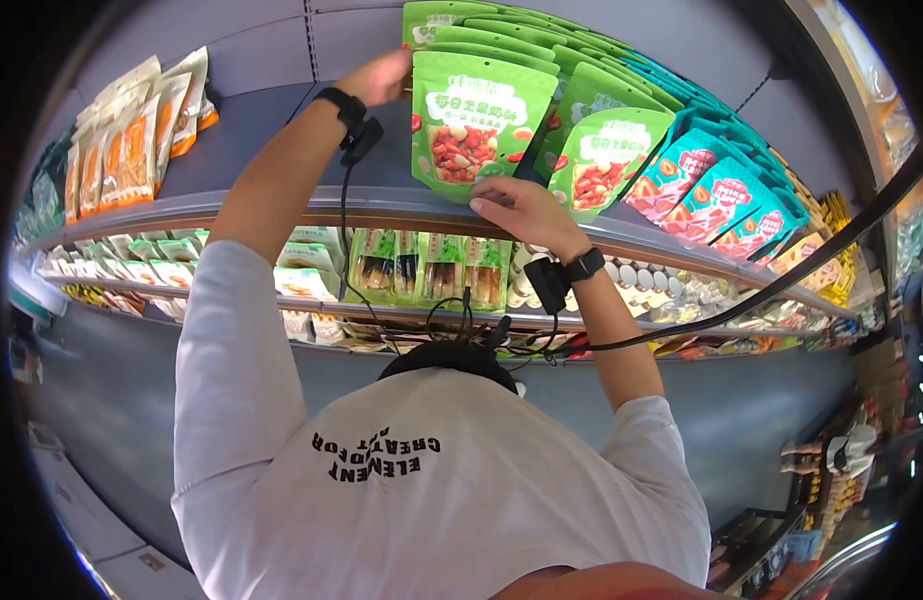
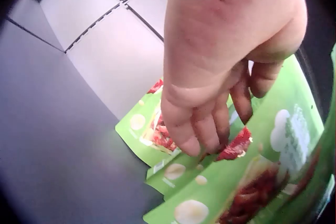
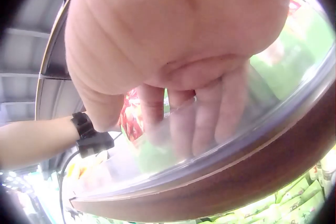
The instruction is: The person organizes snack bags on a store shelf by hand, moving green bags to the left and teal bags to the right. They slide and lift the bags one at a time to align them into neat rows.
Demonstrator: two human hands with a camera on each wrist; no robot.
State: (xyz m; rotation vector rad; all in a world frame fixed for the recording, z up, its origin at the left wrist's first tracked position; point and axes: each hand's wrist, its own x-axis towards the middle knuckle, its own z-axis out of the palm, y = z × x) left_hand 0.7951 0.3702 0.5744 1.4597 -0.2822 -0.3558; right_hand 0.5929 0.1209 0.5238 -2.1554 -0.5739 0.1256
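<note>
A green stand-up pouch (image 1: 481,125) with a picture of red and pale pieces stands upright at the front of a packed row. My left hand (image 1: 381,78) is at its upper left side. In the left wrist view the fingers (image 2: 207,127) of that hand reach down against the side edges of several green pouches, fingertips partly hidden between them. Low at the front pouch's right corner, my right hand (image 1: 526,212) touches it. The right wrist view shows its extended fingers (image 3: 202,119) behind the clear shelf guard (image 3: 252,140), close to the pouch.
Another green pouch (image 1: 613,160) leans outward beside the row. Teal and pink pouches (image 1: 721,195) stand further right, orange packets (image 1: 131,140) far left. The shelf's front edge (image 1: 381,205) runs below my hands, with lower shelves of packets beneath. A black cable (image 1: 781,300) crosses on the right.
</note>
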